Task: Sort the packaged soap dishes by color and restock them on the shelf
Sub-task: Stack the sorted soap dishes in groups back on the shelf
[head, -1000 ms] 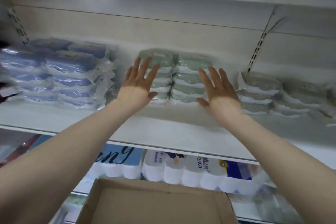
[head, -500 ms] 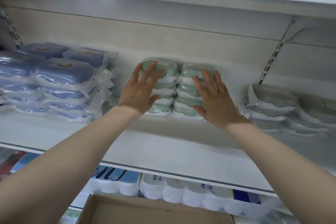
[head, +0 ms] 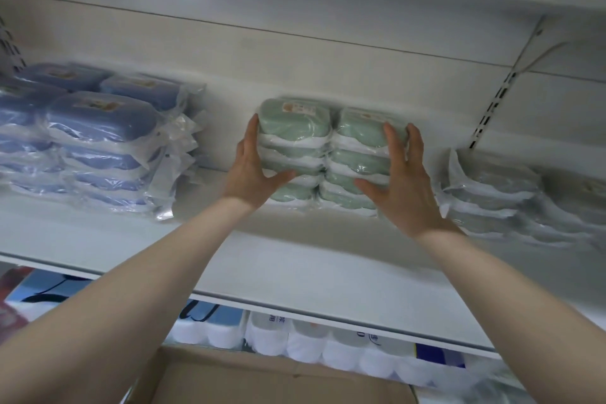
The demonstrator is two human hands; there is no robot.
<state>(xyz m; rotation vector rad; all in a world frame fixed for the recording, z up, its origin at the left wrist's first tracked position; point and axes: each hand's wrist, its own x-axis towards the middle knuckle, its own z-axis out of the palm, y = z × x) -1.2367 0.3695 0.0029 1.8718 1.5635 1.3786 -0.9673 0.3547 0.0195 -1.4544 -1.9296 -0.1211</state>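
Head view: left hand point(head: 251, 174) and right hand point(head: 401, 185) clasp between them two stacks of glossy, plastic-wrapped, rounded green soap dishes point(head: 328, 154), long axes sideways.

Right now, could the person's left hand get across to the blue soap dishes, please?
Probably yes: the left hand holds the green soap dishes, and bare shelf lies between it and the blue soap dishes, with nothing in the way.
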